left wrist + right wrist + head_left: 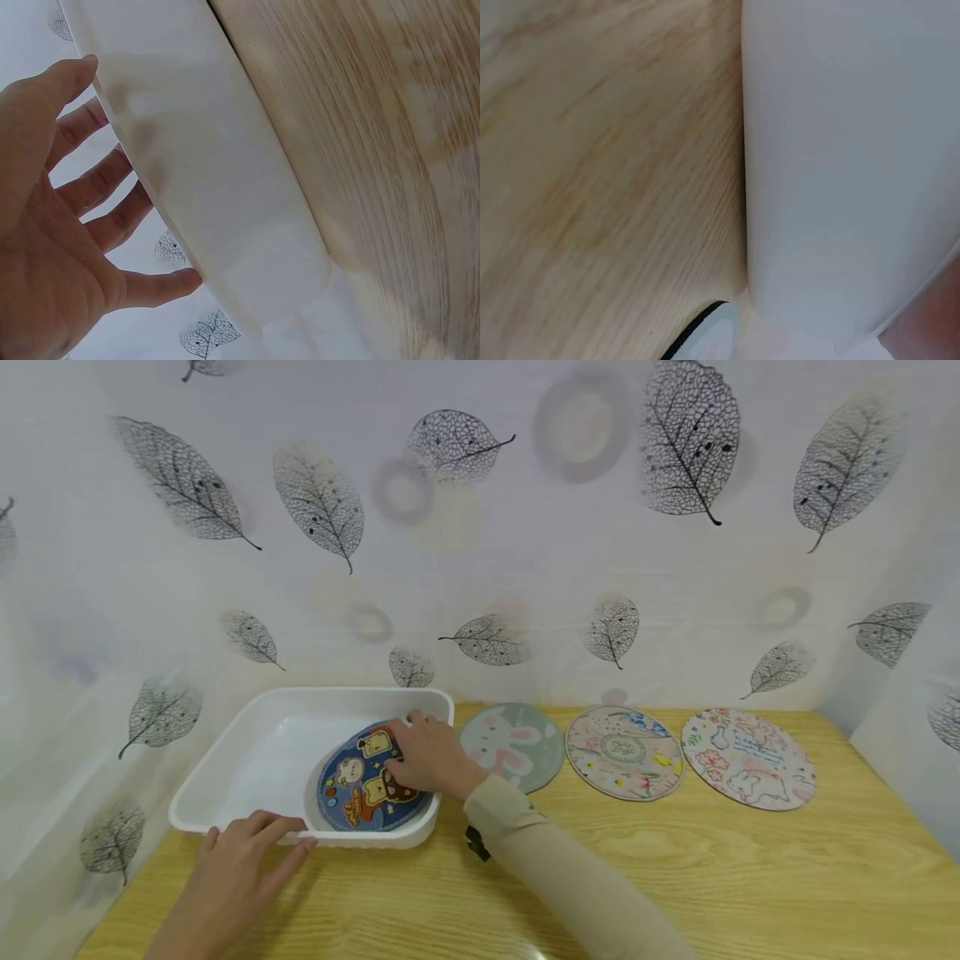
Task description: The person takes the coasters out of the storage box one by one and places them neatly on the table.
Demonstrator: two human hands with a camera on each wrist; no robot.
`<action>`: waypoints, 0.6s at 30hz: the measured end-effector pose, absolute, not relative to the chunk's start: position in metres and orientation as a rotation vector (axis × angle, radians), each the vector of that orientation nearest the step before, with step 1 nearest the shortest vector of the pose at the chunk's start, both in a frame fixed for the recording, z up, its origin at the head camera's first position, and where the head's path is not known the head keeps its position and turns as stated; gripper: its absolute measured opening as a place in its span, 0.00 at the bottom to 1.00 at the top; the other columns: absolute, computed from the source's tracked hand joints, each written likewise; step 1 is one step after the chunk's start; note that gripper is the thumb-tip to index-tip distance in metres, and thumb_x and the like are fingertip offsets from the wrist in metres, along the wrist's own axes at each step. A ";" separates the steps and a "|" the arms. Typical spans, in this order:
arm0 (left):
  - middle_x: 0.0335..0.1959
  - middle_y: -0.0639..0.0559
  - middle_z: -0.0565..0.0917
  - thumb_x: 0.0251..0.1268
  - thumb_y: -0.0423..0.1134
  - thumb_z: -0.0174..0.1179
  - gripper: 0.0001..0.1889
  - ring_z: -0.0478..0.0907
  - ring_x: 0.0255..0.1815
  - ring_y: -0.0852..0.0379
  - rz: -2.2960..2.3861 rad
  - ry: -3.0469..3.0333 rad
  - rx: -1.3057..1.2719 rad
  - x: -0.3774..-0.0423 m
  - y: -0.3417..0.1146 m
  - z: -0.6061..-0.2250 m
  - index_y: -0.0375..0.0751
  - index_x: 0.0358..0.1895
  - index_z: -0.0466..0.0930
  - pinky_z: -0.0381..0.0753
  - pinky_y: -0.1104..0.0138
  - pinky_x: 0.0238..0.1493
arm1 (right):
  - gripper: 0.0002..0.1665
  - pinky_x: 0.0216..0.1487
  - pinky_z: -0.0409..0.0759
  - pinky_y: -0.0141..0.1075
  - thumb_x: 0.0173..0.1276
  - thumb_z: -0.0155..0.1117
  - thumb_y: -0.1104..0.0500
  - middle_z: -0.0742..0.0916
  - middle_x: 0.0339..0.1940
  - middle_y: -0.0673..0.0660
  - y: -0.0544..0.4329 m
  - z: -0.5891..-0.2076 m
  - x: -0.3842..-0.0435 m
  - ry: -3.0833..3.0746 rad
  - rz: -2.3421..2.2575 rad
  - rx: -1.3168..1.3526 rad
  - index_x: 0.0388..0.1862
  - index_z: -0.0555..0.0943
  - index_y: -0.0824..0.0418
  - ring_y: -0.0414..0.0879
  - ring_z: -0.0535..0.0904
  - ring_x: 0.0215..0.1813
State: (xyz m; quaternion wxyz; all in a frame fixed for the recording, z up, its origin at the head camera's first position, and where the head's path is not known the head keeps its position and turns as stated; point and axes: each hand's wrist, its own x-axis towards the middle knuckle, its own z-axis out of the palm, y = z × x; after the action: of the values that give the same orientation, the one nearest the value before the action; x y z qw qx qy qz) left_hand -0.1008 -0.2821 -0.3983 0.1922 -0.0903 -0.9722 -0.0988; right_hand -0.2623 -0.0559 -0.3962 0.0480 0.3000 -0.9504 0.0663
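Note:
A white plastic basin stands on the left of the table. Inside it is a round blue mat with cartoon bears and toast, over the pale edge of another disc. My right hand reaches across the basin's right rim and holds the blue mat at its right side, thumb on the printed face; the fingertips' far side is hidden. With my left hand I grip the basin's front rim; in the left wrist view several fingers of the left hand pass behind that rim. Only a blurred bit of the right hand shows in the right wrist view.
Right of the basin, three round mats lie in a row along the back: a green one with a rabbit, a flowered one and a pink-white one. Behind them hangs a leaf-print curtain. The table is wood-grained.

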 end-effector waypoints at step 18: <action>0.43 0.50 0.87 0.64 0.51 0.70 0.13 0.84 0.45 0.42 -0.280 -2.785 -0.232 -0.100 -0.281 -0.394 0.49 0.45 0.87 0.72 0.36 0.47 | 0.30 0.45 0.84 0.35 0.68 0.65 0.63 0.88 0.54 0.53 -0.051 -0.398 -0.263 -2.750 0.602 1.029 0.69 0.76 0.51 0.47 0.85 0.51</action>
State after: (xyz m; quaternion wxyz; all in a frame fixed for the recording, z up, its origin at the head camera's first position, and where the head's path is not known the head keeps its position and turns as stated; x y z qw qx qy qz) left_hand -0.1002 -0.2810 -0.3941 0.1659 -0.0815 -0.9778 -0.0982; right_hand -0.2627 -0.0511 -0.3982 0.0720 0.3425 -0.9151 0.2004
